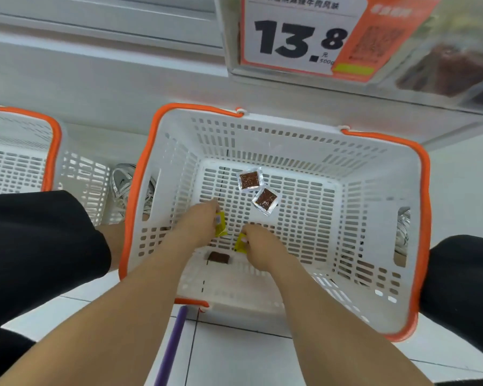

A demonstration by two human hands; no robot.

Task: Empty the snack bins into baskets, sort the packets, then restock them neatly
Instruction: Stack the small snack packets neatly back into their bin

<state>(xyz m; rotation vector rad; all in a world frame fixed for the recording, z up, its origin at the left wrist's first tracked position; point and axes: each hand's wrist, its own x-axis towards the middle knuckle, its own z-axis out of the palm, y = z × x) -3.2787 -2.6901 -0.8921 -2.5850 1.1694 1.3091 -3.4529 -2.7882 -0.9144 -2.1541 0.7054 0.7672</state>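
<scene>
My left hand (197,225) is gripping a small yellow packet (221,228). My right hand (258,242) is pinching a second yellow packet (239,244).

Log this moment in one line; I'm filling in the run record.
left hand holds yellow packet | right hand holds second yellow packet | basket holds three brown packets

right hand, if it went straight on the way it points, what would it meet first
Probably the yellow packet pinched in the left hand, just ahead of the right hand. Depth is unclear, so it might reach the basket floor first.
</scene>
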